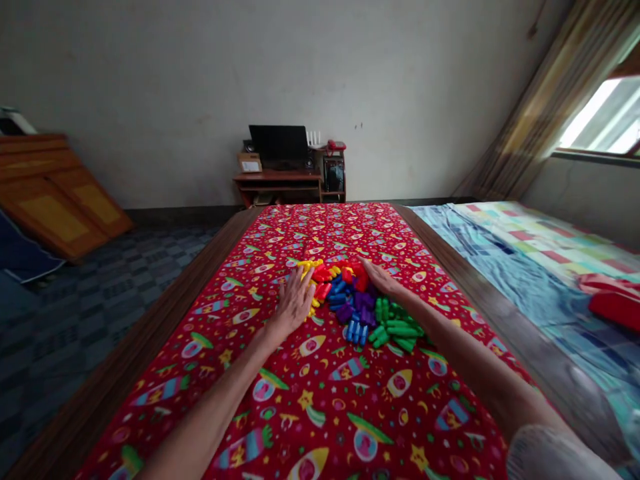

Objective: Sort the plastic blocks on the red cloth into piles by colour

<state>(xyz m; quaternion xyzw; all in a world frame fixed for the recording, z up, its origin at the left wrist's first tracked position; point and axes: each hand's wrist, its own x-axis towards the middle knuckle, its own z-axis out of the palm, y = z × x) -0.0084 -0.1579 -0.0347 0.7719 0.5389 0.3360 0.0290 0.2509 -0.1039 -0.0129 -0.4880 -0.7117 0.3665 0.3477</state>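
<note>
Blocks (339, 292) lie heaped between left hand (296, 300), fingers spread at yellow blocks (313, 264), and right hand (380, 277), fingers extended alongside red blocks (360, 281).

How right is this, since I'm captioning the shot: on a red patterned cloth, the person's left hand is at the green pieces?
One slip: the head view shows the left hand at the yellow pieces, not the green pieces. The red patterned cloth is right.
</note>
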